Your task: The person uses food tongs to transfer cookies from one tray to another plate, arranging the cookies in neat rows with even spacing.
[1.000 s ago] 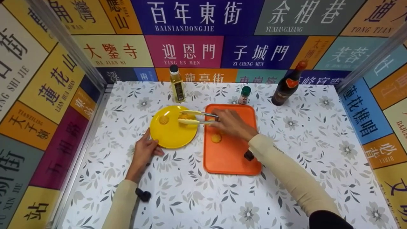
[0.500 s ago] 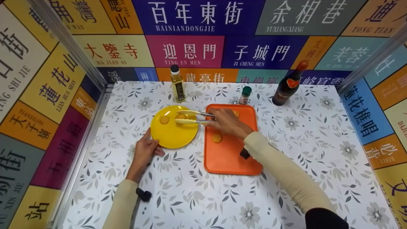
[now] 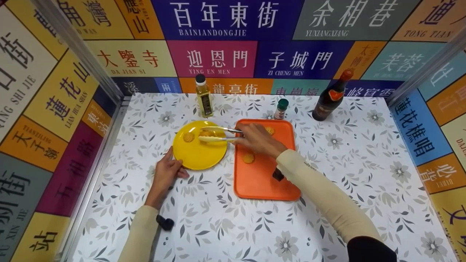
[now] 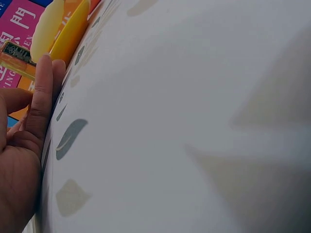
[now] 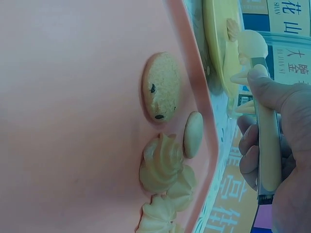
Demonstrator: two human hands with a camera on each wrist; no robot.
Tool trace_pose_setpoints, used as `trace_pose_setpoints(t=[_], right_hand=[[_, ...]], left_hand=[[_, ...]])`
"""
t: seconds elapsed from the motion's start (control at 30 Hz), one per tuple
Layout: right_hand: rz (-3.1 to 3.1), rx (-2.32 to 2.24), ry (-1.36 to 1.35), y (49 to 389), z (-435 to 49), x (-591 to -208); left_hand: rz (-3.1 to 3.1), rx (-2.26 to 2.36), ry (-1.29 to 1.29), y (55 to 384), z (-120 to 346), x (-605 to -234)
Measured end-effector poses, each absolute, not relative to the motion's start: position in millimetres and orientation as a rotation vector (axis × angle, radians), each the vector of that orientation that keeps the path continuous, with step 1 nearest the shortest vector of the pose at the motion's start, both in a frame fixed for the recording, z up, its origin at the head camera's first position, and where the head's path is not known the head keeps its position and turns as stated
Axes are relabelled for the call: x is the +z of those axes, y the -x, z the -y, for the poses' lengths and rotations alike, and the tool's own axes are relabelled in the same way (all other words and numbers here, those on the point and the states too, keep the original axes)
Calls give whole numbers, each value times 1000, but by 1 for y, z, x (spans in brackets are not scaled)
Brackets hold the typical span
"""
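Observation:
My left hand [image 3: 167,171] touches the left rim of the yellow plate [image 3: 194,160]; in the left wrist view its fingers [image 4: 43,92] stretch straight toward the plate's edge. My right hand [image 3: 259,138] grips tongs [image 3: 229,138], whose pale tips are around a cookie [image 3: 207,134] over the plate's right half. Whether that cookie touches the plate is unclear. Another swirled cookie [image 3: 188,137] lies on the plate at left. Below my right arm, the orange tray [image 3: 267,187] bears several cookies, among them a round one [image 3: 248,158] and an oval, dark-specked one [image 5: 162,87].
An oil bottle [image 3: 204,100] stands behind the plate. Behind the tray are a small green-capped jar [image 3: 281,109] and a dark bottle with a red top [image 3: 328,100]. Sign-covered panels [image 3: 214,58] enclose the flower-patterned tabletop [image 3: 218,225] at the back and sides.
The tongs and right hand have shifted slightly left, carrying the cookie farther over the plate. Another cookie at the tray's back has come into sight beside the right hand. The left hand stays put.

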State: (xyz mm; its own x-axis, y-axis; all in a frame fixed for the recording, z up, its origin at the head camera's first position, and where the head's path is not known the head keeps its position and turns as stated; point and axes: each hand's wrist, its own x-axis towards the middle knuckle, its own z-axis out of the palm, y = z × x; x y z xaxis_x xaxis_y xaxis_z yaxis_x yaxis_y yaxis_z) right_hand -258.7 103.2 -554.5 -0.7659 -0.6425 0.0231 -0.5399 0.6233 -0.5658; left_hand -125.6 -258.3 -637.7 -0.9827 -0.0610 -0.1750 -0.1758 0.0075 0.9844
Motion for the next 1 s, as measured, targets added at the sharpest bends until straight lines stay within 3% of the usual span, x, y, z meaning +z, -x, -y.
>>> trace_pose_setpoints(t=[1.0], right_hand=[[-2622,-706,948,263,-83,-552]], left_hand=[[-2151,2123,312,128,257,-638]])
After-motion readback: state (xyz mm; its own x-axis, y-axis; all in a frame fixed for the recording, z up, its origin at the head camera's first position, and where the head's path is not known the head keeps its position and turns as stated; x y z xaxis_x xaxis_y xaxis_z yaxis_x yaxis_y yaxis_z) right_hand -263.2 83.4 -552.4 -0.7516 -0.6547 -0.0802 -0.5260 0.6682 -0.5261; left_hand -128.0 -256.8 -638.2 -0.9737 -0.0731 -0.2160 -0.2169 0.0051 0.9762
